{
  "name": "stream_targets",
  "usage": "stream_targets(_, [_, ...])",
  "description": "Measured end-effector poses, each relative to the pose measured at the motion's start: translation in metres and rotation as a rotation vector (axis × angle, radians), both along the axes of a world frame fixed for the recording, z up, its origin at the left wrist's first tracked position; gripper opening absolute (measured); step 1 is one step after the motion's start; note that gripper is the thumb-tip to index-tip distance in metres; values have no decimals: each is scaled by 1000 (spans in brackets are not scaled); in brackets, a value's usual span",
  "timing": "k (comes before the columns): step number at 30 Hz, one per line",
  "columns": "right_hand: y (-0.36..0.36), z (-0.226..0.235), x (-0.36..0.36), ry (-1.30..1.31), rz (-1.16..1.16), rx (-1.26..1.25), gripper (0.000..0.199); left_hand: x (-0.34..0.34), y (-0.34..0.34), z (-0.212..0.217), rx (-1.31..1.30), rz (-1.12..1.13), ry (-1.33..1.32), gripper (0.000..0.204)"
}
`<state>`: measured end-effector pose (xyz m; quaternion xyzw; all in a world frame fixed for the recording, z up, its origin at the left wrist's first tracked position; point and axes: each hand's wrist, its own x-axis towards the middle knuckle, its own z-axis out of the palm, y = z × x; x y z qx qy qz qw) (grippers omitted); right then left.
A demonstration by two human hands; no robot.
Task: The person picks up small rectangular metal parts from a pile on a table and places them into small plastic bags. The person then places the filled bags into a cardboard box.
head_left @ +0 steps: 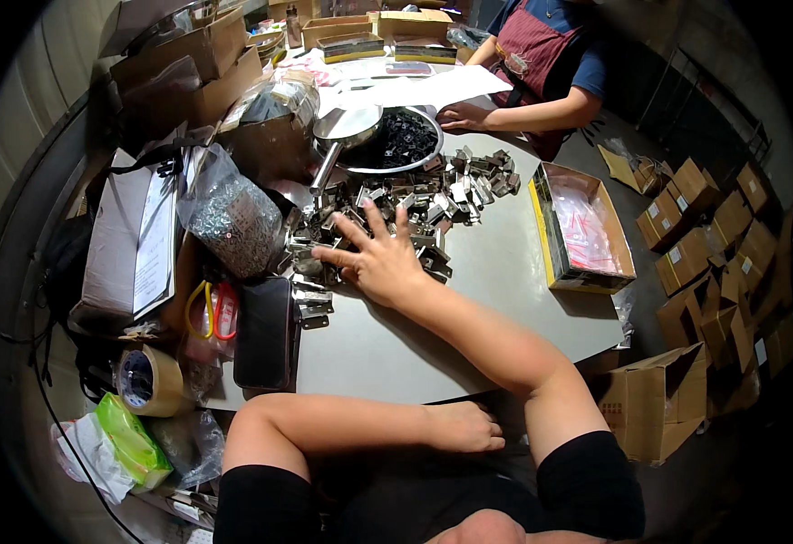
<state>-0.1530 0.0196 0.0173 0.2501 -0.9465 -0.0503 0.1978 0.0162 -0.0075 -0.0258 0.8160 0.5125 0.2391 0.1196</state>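
On a pale table (505, 263), a loose, jumbled heap of metal parts (428, 210), just nearer than a bowl (441, 143) of black pieces (406, 136). Over the heap's near side, the right hand (387, 267), fingers spread, nothing pinched; contact hard to tell. At the table's near edge, the left hand (466, 426), curled, grip hidden. By the look of it, plenty left to handle; amount done impossible to tell. In the carton (600, 282) to the right, plastic bags (582, 227).
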Motion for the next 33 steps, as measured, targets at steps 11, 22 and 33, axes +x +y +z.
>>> stream_targets(11, [115, 1, 56, -235, -3, -151, 53, -3, 2, 1, 63, 98, 100, 22])
stream_targets(22, [148, 1, 157, -318, -271, -226, 67, -3, 1, 12, 266, 281, 26, 27])
stream_targets(33, [342, 37, 69, 152, -621, -458, 33, -2, 4, 32, 310, 447, -76, 31])
